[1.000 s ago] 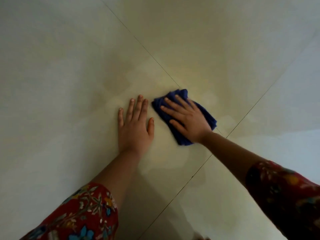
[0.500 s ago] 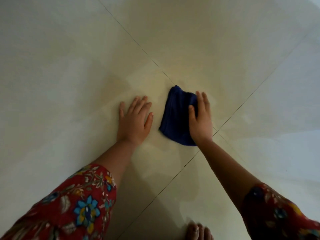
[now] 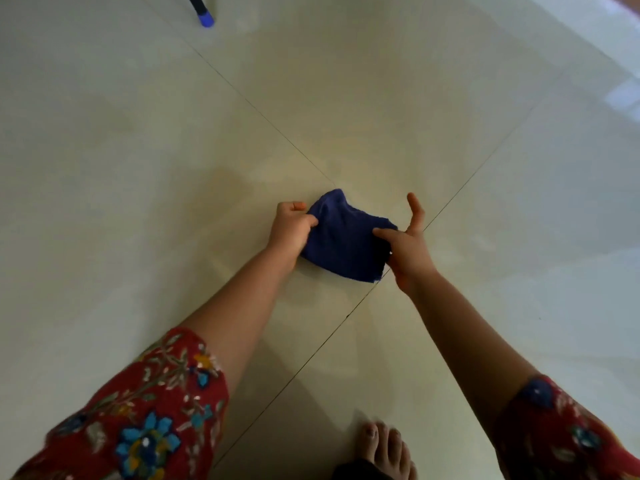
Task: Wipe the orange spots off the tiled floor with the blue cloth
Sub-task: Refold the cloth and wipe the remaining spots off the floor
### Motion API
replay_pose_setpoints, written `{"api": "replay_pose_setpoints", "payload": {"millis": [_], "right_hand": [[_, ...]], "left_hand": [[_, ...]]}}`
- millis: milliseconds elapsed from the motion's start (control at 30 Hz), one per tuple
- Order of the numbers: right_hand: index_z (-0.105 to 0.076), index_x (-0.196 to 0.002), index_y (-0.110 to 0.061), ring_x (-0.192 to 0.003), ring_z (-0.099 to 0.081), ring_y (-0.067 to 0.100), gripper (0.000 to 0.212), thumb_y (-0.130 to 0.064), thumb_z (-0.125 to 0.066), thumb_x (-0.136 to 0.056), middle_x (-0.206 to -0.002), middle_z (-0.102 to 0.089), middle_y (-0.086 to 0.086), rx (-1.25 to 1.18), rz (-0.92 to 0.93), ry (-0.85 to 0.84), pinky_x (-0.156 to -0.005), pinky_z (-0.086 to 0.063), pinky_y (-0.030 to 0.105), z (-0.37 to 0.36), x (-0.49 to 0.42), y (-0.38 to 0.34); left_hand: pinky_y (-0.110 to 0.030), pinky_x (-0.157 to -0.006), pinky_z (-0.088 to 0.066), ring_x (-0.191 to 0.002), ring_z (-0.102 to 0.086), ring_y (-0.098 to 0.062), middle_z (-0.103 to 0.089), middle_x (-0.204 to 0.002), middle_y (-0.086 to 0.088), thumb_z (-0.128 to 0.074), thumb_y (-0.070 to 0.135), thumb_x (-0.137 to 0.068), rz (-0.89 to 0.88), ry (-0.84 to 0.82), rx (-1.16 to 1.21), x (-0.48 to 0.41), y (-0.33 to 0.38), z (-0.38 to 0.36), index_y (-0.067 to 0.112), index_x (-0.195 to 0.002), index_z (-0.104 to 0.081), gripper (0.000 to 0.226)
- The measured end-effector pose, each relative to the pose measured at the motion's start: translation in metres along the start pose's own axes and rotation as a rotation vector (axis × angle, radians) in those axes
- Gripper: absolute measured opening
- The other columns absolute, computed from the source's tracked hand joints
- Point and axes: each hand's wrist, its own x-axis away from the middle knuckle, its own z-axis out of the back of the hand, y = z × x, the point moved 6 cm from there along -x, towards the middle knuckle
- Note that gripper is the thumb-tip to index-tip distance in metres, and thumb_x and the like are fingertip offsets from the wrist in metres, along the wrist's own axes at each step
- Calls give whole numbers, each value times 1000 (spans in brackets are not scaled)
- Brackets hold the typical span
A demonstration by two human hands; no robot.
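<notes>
The dark blue cloth (image 3: 346, 242) is bunched up just above the pale tiled floor (image 3: 173, 150), near where the grout lines cross. My left hand (image 3: 292, 230) pinches the cloth's left edge in a closed fist. My right hand (image 3: 408, 247) grips its right edge with thumb and lower fingers, the index finger sticking up. No orange spots show on the tiles around the cloth.
A blue-tipped dark leg or pole (image 3: 204, 15) stands at the far top left. A bare foot (image 3: 384, 452) rests on the floor at the bottom, right of centre. Red floral sleeves cover both forearms near the lower corners.
My left hand left the floor and took hold of the cloth's left edge. The right hand shifted from pressing flat on the cloth to gripping its right edge. The cloth is now bunched between both hands.
</notes>
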Motion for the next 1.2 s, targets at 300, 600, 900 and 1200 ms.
{"api": "replay_pose_setpoints", "payload": {"millis": [300, 600, 900, 1200], "right_hand": [[-63, -84, -22, -94, -49, 12, 18, -35, -74, -79, -105, -49, -3, 946, 422, 85, -72, -39, 26, 14, 2, -32], [-61, -91, -23, -78, -56, 15, 31, -53, -60, -83, -86, -61, -8, 1384, 352, 229, -65, -41, 29, 40, -12, -34], [-5, -154, -35, -149, 11, 27, 54, -45, -18, -102, -163, 2, -8, 1334, 287, 245, -118, -6, 49, 13, -73, 28], [-11, -155, -26, -150, 3, 29, 54, -36, -21, -104, -163, -4, -1, 1380, 486, 122, -121, -5, 42, -23, -129, -6]], "left_hand": [[-21, -76, -42, -101, -55, -17, -52, -109, 1, -71, 17, -80, -540, 81, -613, 22, 31, 5, 23, -106, -66, 27], [-43, -105, -35, -131, -44, -28, -49, -139, -9, -65, 33, -86, -631, 171, -925, -7, -3, 3, 16, -124, -59, 42], [-47, -119, -7, -149, -13, -15, -14, -162, 6, -25, 50, -94, -630, 243, -1245, -16, -46, 20, 27, -153, -23, 63], [-49, -119, -10, -149, -11, -16, -13, -162, 6, -29, 47, -95, -641, 282, -1254, -13, -45, 21, 27, -153, -22, 62]]}}
